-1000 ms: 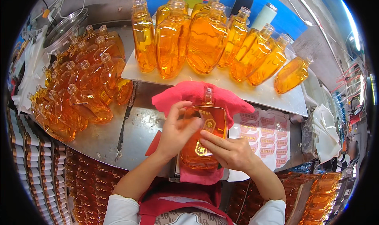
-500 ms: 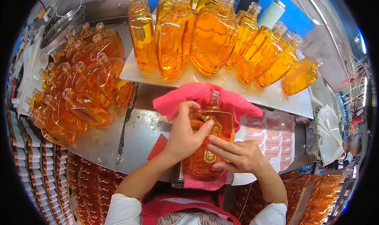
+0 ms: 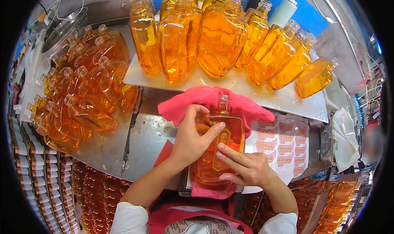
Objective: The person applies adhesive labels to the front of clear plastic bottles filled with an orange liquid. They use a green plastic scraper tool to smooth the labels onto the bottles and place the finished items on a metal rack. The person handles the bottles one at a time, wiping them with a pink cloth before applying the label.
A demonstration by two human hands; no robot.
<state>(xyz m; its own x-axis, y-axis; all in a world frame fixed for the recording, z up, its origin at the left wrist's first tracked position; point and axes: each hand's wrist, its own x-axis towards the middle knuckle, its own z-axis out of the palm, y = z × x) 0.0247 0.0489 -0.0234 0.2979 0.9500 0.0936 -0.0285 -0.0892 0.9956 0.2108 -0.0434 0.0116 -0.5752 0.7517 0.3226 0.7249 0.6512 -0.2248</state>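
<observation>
A flat amber glass bottle point(image 3: 237, 127) with a gold-edged label point(image 3: 217, 162) lies on a pink cloth point(image 3: 176, 107), its neck pointing away from me. My left hand point(image 3: 192, 136) grips the bottle's left side, fingers curled round its shoulder and thumb laid on the face near the label's top. Two straight fingers of my right hand point(image 3: 248, 167) rest on the label's right edge; its thumb touches the glass lower down. Part of the label is hidden under my fingers. To the right lies a sheet of red and gold labels point(image 3: 283, 146).
Several filled amber bottles point(image 3: 221, 41) stand on a raised metal board point(image 3: 205, 76) ahead. More bottles point(image 3: 88, 115) lean together at the left of the metal table point(image 3: 145, 131). A red card point(image 3: 164, 152) lies by my left forearm, and white cloths point(image 3: 344, 139) hang at the right.
My right fingers have shifted slightly on the label's right edge, and my left thumb has moved a little up and to the right. The bottle stays in place.
</observation>
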